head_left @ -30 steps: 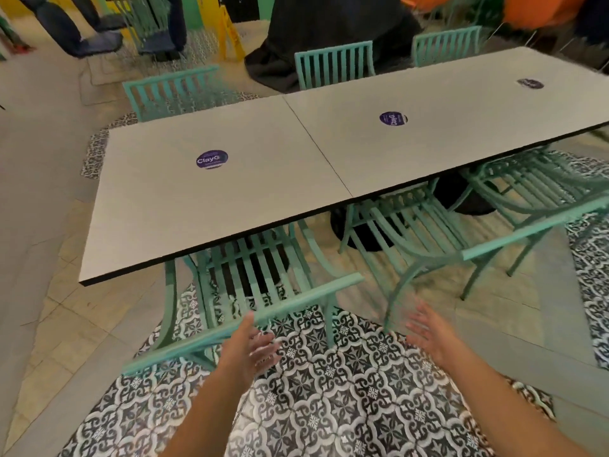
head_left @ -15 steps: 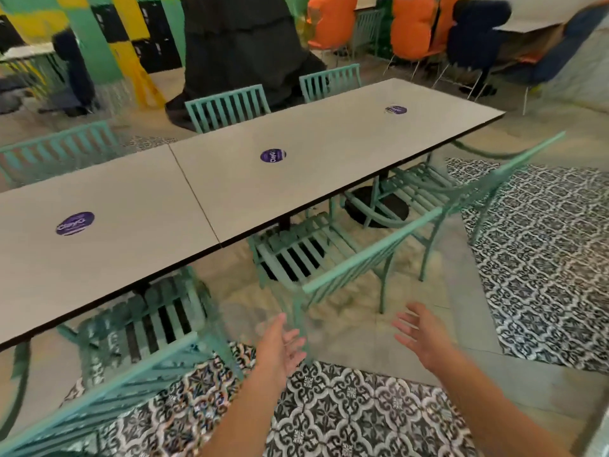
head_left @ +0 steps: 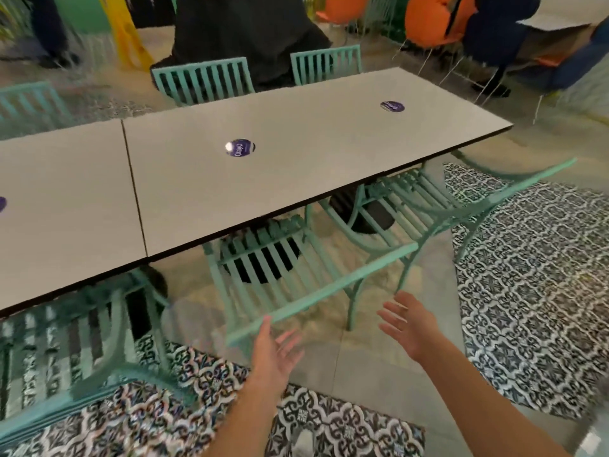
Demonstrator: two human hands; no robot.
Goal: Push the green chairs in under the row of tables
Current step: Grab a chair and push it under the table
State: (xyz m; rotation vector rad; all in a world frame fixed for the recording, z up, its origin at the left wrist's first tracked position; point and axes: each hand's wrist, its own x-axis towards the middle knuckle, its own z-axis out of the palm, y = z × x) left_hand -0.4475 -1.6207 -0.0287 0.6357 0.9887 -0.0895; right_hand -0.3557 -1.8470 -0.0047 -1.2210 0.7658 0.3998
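A row of white tables (head_left: 296,166) with purple round stickers runs across the view. On my side stand three green slatted chairs. The middle chair (head_left: 296,278) sits partly under the table edge, its top rail angled toward me. My left hand (head_left: 275,352) is open, fingertips touching the near end of that rail. My right hand (head_left: 407,324) is open, just off the rail's right side, holding nothing. The left chair (head_left: 66,341) is close in under the table. The right chair (head_left: 461,206) stands out from it.
More green chairs (head_left: 204,79) line the far side of the tables. A large black draped shape (head_left: 244,31) stands behind them, with orange (head_left: 428,21) and dark blue seats at the back right. Patterned black-and-white floor tiles (head_left: 534,275) lie to the right and below me.
The view has swung right from the left chair to the middle one. Both open hands have come forward to the middle chair's top rail, and the left now touches it.
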